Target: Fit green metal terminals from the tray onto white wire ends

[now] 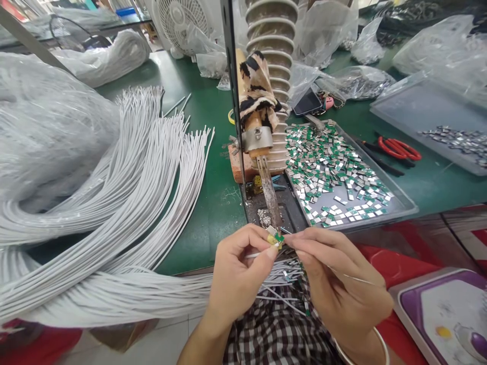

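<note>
Pinched between my left hand's (241,268) thumb and fingers is a small green circuit board (279,237) with a metal connector. A white cable passes under that thumb. My right hand (338,284) is closed on a thin solder wire (357,278), its fingertips right beside the board. Just above both hands, the tip of a clamped soldering iron (269,195) points down at the board; whether they touch I cannot tell. Cable ends with small boards (287,275) attached lie below my hands, over the checked cloth on my lap.
Large bundles of white cables (152,147) spread across the left of the green table. At right, a clear tray (403,209) holds many loose boards, beside red-handled pliers (399,148). A ribbed hose (272,25) rises behind the iron. Another tray (429,104) holds metal connectors.
</note>
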`<state>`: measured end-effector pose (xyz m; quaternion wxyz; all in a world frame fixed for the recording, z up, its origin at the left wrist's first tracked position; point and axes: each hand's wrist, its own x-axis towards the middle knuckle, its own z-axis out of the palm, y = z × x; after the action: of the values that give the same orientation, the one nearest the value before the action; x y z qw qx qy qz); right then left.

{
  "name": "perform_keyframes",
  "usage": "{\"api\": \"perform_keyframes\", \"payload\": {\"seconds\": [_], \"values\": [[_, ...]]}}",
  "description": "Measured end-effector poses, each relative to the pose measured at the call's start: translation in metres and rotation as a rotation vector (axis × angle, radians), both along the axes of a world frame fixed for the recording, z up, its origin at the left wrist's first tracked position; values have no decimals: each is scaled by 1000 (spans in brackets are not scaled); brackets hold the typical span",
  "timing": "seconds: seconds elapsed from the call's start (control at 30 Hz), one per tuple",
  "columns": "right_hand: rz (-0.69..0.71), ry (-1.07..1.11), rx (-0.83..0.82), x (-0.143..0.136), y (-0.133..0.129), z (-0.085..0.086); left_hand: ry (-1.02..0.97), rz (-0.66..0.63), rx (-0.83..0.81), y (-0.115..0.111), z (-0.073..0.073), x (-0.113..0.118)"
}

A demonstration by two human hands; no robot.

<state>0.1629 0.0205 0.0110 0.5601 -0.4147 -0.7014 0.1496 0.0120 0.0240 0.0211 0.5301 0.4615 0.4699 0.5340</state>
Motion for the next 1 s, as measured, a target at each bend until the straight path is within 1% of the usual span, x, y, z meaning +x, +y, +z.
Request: {"api": "perform_keyframes", "payload": {"seconds": [0.1,0.17,0.23,0.27,0.33,0.37,0.4,0.43,0.47,0.5,0.53,0.6,0.63,0.67,0.7,0.73,0.8,0.87,0.93,1.0], "values": [[-35,100,-25,6,-6,-6,26,13,-2,-6,-4,4],[-94,176,-49,10,-8,-10,38,10,2,-15,-10,9],[-196,256,-27,16,-8,-14,54,-13,8,-27,-19,15],[-263,300,12,19,-7,-16,76,-31,13,-34,-25,17],[-404,396,97,29,-5,-19,158,-63,33,-50,-36,17],[-462,440,116,35,-5,-21,226,-103,47,-57,-42,14],[-511,478,109,41,-5,-23,312,-169,62,-63,-48,9],[-553,512,87,49,-5,-26,410,-259,103,-68,-53,1],[-594,546,55,56,-7,-31,532,-315,157,-71,-58,-8],[-634,580,19,63,-10,-36,695,-314,197,-72,-64,-19],[-674,611,-8,70,-12,-43,889,-272,257,-72,-69,-29],[-737,678,-85,80,-18,-60,1310,-144,319,-68,-77,-46],[-751,695,-111,84,-20,-69,1480,-155,322,-66,-80,-52],[-757,707,-143,86,-22,-78,1608,-181,315,-66,-82,-56],[-750,717,-184,87,-24,-86,1689,-211,292,-66,-84,-58],[-735,724,-230,88,-25,-93,1711,-235,297,-69,-84,-59],[-685,717,-341,90,-30,-103,1685,-276,354,-80,-85,-62],[-594,669,-490,91,-35,-111,1630,-292,419,-96,-88,-69],[-452,595,-674,90,-39,-120,1588,-258,430,-111,-95,-78],[-301,528,-834,84,-39,-132,1542,-244,426,-120,-103,-87]]}}
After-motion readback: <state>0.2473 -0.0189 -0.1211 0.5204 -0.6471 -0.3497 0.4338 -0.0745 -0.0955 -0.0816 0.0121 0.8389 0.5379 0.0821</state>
